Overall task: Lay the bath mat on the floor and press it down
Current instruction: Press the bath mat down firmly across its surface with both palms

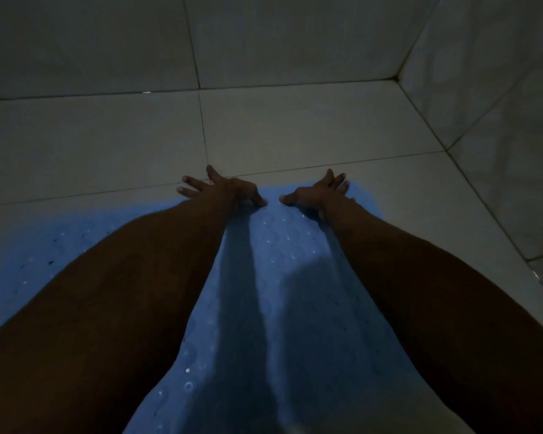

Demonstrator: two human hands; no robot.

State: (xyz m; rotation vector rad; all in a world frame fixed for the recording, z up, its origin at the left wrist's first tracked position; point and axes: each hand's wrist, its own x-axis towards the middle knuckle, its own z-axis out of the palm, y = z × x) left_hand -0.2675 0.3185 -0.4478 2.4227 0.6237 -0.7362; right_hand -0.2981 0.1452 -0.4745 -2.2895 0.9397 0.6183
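Blue bath mat [273,308] flat on tiled floor [123,142], dimpled surface (dim light, detail faint). Both forearms stretch over mat toward its far edge. Left hand [223,189] at mat's far-left edge, fingers spread, pressing. Right hand [318,194] at far-right edge, fingers splayed flat. Beyond mat: tiled wall [91,42].

We see the bath mat [264,292], pale blue with rows of small round dimples and holes, lying spread flat on the tiled floor [295,126]. Its far edge sits near a grout line, short of the wall corner.
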